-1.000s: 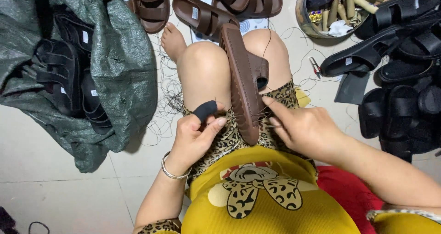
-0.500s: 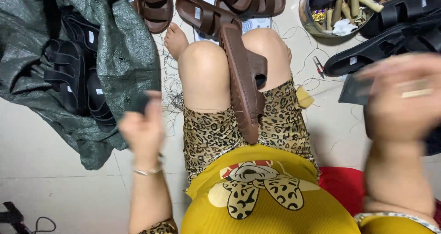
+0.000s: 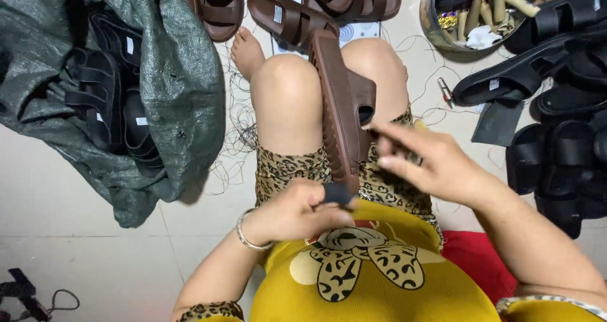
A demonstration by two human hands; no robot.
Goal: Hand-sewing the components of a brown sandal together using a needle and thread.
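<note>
A brown sandal lies on its side between my knees, sole facing left, strap to the right. My left hand is closed around a small black piece just below the sandal's heel end. A silver bangle circles that wrist. My right hand hovers to the right of the sandal with its fingers stretched toward the strap, blurred, holding nothing that I can make out.
A grey-green woven sack with black sandals lies at left. More brown sandals sit beyond my knees. A pile of black sandals fills the right. A bowl of small tools stands at top right. Loose threads litter the floor.
Both hands swung out wide half a second ago and have come back in. The left hand again holds the black piece at the sandal's heel, and the right hand is back by the strap.
</note>
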